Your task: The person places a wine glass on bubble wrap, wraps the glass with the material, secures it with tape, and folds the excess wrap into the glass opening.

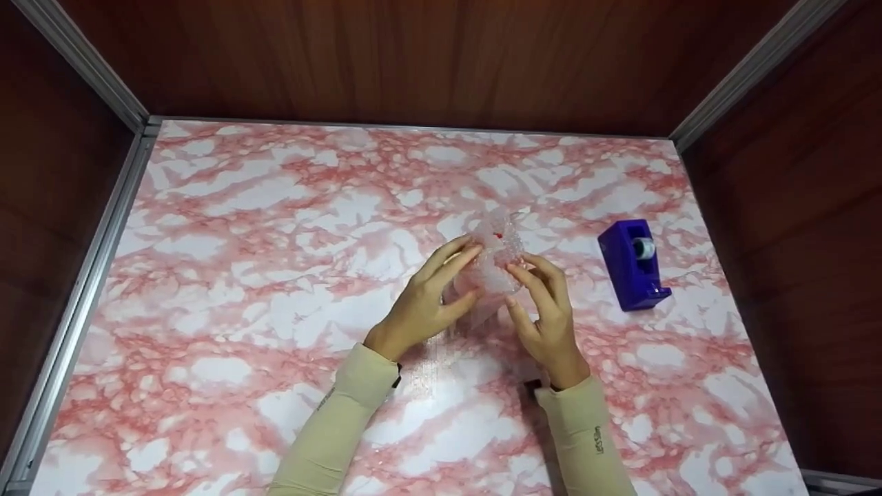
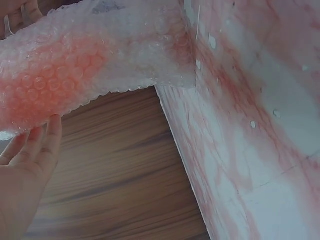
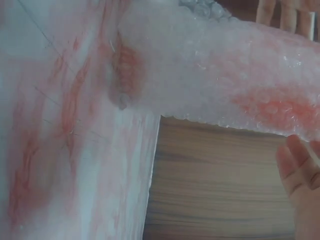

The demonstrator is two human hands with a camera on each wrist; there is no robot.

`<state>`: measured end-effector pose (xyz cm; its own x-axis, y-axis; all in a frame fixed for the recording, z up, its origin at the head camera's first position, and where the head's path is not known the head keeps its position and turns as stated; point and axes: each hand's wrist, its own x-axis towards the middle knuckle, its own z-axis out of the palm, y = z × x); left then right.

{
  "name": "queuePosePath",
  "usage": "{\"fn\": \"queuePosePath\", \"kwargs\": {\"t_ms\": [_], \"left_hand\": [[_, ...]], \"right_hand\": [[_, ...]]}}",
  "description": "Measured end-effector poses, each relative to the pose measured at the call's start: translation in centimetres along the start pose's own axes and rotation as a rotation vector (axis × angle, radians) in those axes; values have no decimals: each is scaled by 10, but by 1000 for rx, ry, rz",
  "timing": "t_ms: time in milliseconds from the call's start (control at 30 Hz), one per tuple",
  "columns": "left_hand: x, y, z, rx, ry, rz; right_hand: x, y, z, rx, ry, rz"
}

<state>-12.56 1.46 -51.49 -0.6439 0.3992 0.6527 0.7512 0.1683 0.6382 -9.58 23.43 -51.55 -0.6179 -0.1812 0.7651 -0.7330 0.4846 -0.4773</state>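
A bundle of clear bubble wrap (image 1: pixel 497 258) around something reddish-pink stands near the middle of the marbled table. In the left wrist view, the reddish content glows through the bubbles of the wrap (image 2: pixel 65 70); its kind cannot be made out. My left hand (image 1: pixel 434 293) touches the bundle's left side, fingers fairly straight and thumb spread. From the other side my right hand (image 1: pixel 548 317) rests its fingertips on the wrap, its thumb close to the near side. In the right wrist view, the bundle's lower end (image 3: pixel 127 80) meets the tabletop.
To the right stands a purple tape dispenser (image 1: pixel 630 265) with a roll of tape. The pink and white marbled table (image 1: pixel 207 303) is bounded by dark wooden panels (image 1: pixel 413 62) with metal edging at the back and sides.
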Motion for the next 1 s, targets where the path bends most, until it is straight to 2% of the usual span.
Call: {"fn": "queuePosePath", "kwargs": {"t_ms": [267, 433, 600, 733, 833, 1000], "left_hand": [[2, -1, 1, 82, -16, -5], [6, 3, -2, 172, -44, -29], [7, 6, -3, 239, -64, -48], [5, 5, -2, 237, -47, -48], [4, 3, -2, 201, -24, -33], [4, 2, -1, 178, 1, 10]], "right_hand": [[4, -3, 1, -50, 32, 39], [9, -8, 2, -98, 50, 67], [12, -13, 4, -100, 84, 135], [15, -19, 6, -98, 91, 206], [18, -23, 6, -94, 100, 240], [19, -25, 6, -103, 101, 239]]}}
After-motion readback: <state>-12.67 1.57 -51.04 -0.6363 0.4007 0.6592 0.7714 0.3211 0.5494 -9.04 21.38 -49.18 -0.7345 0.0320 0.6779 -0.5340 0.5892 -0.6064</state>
